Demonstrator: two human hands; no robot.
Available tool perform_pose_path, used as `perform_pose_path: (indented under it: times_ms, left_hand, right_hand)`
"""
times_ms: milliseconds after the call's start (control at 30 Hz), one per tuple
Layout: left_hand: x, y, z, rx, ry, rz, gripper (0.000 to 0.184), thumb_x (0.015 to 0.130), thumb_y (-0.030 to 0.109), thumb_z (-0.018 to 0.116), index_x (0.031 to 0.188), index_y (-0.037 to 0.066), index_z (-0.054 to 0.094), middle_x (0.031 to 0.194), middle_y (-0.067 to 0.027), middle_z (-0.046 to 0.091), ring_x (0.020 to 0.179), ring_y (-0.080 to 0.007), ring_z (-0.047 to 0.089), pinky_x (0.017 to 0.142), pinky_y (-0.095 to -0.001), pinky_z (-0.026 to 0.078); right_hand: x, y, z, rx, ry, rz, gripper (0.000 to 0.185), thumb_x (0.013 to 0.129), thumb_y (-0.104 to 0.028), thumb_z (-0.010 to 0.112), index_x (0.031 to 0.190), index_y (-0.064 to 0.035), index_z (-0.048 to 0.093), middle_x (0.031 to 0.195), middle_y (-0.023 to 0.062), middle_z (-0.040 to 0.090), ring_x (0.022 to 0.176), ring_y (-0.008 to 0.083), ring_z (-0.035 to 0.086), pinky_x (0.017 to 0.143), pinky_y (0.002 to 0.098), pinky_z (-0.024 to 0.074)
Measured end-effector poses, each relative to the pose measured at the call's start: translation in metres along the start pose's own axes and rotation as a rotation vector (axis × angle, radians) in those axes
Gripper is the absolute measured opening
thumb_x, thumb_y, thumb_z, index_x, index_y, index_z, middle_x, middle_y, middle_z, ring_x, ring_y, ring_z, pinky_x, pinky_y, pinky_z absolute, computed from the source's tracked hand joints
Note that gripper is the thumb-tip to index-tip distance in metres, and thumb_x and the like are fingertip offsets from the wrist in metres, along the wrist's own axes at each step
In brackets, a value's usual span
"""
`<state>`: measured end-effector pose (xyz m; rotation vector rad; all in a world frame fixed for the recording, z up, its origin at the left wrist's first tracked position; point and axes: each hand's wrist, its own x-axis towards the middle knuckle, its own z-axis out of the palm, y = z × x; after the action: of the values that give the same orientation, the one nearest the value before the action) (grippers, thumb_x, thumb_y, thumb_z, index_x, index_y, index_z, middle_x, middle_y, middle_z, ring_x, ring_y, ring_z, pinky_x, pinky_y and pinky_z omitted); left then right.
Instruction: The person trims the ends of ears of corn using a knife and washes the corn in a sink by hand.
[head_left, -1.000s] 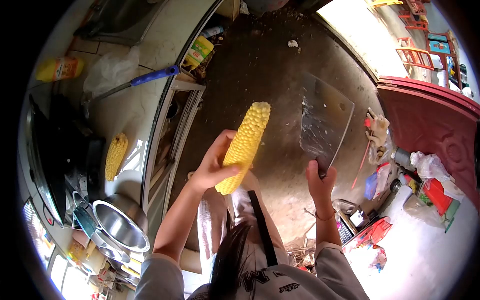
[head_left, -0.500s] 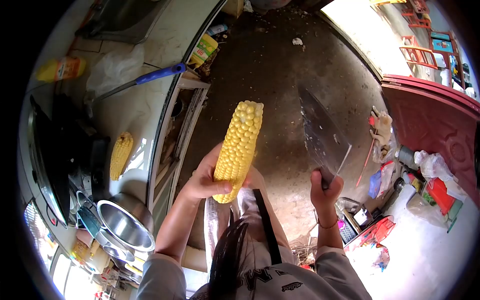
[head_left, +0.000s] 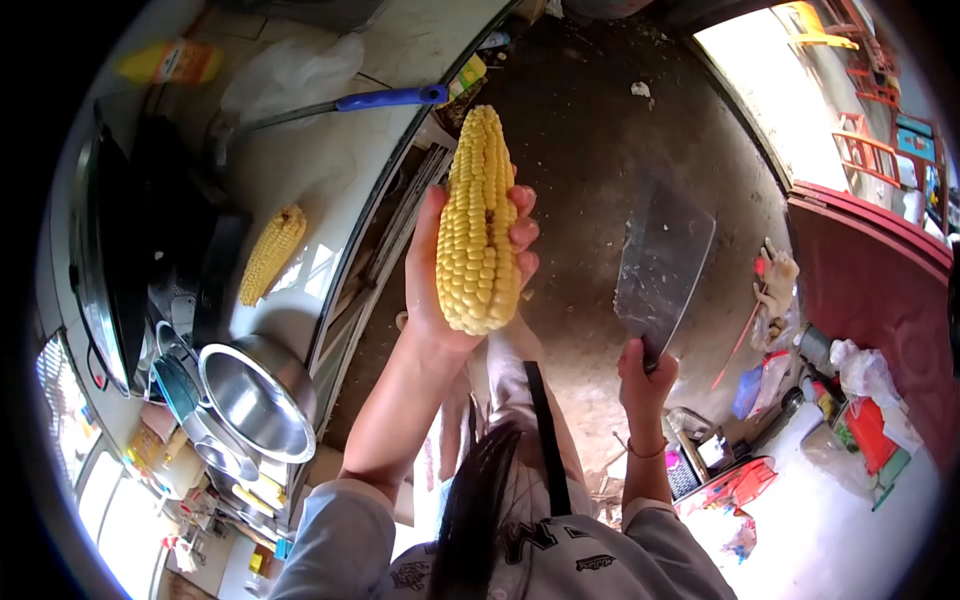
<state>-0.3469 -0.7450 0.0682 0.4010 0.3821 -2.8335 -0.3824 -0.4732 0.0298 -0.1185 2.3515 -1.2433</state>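
A yellow ear of corn stands nearly upright in my left hand, whose fingers wrap round its far side. A dark spot shows among its kernels. Off to the right, my right hand grips the handle of a cleaver. The broad blade points away from me, with small pale bits stuck on it, apart from the corn. A second ear of corn lies on the counter at the left.
On the left counter are a steel basin, a blue-handled utensil, a plastic bag, a yellow bottle and a dark pan. Bags and a red container sit at the right, near a maroon door.
My left hand has raised the corn and turned it, so its tapered end points up and another side shows. The cleaver's blade has rotated in my right hand, showing more of its flat face.
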Motion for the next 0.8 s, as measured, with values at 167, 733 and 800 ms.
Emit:
perform_pose_path:
  times_ms: [167,733,800]
  left_hand:
    - [-0.011,0.011,0.001,0.016,-0.044,0.035,0.061,0.086,0.044,0.047,0.131,0.005,0.033,0.109,-0.013,0.051,0.088,-0.0245,0.052,0.068,-0.0376,0.05]
    - [-0.054,0.02,0.014,0.201,0.112,0.236,0.061,0.084,0.042,0.047,0.124,-0.003,0.04,0.098,-0.0167,0.056,0.079,-0.0226,0.051,0.077,-0.0351,0.04]
    - [-0.057,0.021,0.012,0.278,0.118,0.256,0.058,0.085,0.042,0.046,0.121,-0.003,0.043,0.097,-0.0164,0.056,0.079,-0.0226,0.05,0.076,-0.035,0.04]
  right_hand:
    - [-0.005,-0.015,0.011,0.089,-0.007,0.055,0.017,0.083,-0.011,0.059,0.069,-0.0002,0.058,0.05,-0.004,0.044,0.047,0.0029,0.037,0.042,0.0228,0.0281]
    - [-0.019,-0.071,0.043,0.387,-0.108,0.095,0.022,0.087,-0.008,0.049,0.066,-0.0031,0.046,0.052,0.0,0.044,0.044,0.0064,0.039,0.04,0.0228,0.0286]
    - [-0.025,-0.079,0.044,0.481,-0.113,0.099,0.02,0.087,-0.007,0.047,0.068,-0.0028,0.045,0.052,0.0014,0.044,0.043,0.0077,0.039,0.04,0.0233,0.0295]
